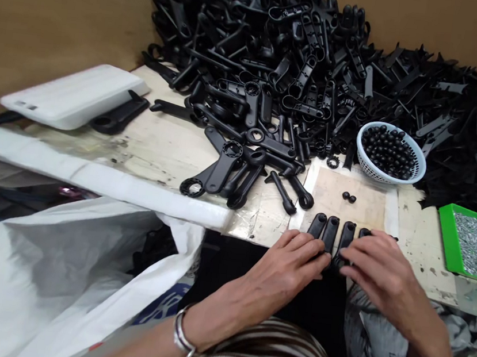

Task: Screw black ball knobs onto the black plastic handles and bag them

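Several black plastic crank handles lie side by side in a row at the table's front edge. My left hand (293, 260) has its fingers curled together over the near ends of the two leftmost handles, including this handle (316, 225). My right hand (383, 271) has its thumb and fingers closed around the near end of another crank handle (347, 233). The handle farthest right (364, 233) is partly hidden behind my right hand. Two small black balls (349, 197) sit on the work board (329, 181) just beyond the row.
A large pile of black plastic parts (258, 48) covers the back. A pale blue basket (419, 172) holds black balls. On the right stands a green tray (448, 239) of small metal pieces. A white flat device (75, 95) is at left, above a white sack (57, 272).
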Available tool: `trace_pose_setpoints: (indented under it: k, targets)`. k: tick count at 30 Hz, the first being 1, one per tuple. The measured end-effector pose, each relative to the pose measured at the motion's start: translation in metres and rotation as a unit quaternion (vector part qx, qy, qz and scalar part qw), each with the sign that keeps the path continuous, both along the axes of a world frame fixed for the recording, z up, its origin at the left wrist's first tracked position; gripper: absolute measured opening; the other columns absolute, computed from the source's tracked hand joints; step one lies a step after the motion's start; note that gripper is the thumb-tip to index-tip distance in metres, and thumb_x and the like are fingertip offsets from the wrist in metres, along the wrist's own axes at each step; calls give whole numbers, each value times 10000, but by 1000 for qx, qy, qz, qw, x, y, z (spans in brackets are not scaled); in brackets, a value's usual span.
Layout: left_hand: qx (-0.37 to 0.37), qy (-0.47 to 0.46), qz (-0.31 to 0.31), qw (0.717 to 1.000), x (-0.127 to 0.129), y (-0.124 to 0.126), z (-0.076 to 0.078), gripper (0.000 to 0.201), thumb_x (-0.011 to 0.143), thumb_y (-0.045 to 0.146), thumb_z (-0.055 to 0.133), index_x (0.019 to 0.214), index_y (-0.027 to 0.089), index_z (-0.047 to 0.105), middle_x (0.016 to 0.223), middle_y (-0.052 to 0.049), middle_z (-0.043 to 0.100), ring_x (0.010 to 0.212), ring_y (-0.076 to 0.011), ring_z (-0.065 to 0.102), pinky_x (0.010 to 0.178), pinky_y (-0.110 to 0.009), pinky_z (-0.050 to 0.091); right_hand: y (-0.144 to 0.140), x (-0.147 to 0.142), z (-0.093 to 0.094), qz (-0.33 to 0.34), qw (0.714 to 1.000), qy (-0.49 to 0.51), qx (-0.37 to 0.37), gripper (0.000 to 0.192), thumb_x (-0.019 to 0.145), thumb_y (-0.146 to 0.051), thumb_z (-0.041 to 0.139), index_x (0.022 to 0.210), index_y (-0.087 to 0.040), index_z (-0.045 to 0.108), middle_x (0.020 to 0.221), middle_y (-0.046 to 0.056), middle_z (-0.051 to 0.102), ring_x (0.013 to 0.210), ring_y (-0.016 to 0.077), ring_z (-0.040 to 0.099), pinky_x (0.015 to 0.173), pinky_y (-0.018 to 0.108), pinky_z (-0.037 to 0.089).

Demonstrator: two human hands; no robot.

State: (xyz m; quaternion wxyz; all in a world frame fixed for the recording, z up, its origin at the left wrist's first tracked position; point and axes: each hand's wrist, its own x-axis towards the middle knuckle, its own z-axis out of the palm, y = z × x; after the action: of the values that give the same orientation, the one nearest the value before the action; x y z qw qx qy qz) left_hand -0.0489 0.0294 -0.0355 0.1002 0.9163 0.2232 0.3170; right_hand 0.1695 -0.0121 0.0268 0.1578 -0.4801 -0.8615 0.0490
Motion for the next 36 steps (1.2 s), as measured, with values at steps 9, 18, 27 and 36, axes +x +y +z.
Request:
trace_pose_setpoints:
  k: [9, 18, 27, 36]
  targets:
    - [1, -15, 1, 1000, 10, 0, 6, 149, 930, 260, 636, 1036, 155, 622, 1059, -60, 681, 998, -181, 597, 966, -358, 361, 86, 17, -1, -116, 979, -162, -41, 191, 925, -277, 573, 1065, -172, 649, 1023, 117, 695, 956, 266, 624, 790, 374, 472]
    - [20, -41, -39, 998, 22, 2, 3, 128, 957, 264, 599, 1012, 149, 611, 1024, -47, 698, 992, -181, 620, 1044, -404, 303, 59, 45, 6, -190, 956, 188, -123, 185, 839, -264, 672, 1007, -209, 727, 934, 39, 744, 827, 178, 680, 800, 317, 545]
    - [87, -38, -104, 990, 51, -6, 10, 150, 966, 200, 561, 1064, 112, 634, 1104, -74, 706, 1138, -205, 616, 1145, -462, 279, 5, 72, -10, -279, 879, 367, -118, 240, 789, -325, 742, 1016, -248, 761, 1013, 50, 765, 932, 195, 717, 893, 368, 584]
    - [123, 111, -171, 971, 82, -10, 28, 361, 961, 168, 469, 1305, 86, 542, 1405, -124, 563, 1328, -241, 505, 1186, -421, 284, -4, 84, -22, -278, 934, 222, -16, 168, 853, -293, 667, 987, -222, 739, 989, 56, 735, 844, 176, 676, 826, 341, 558]
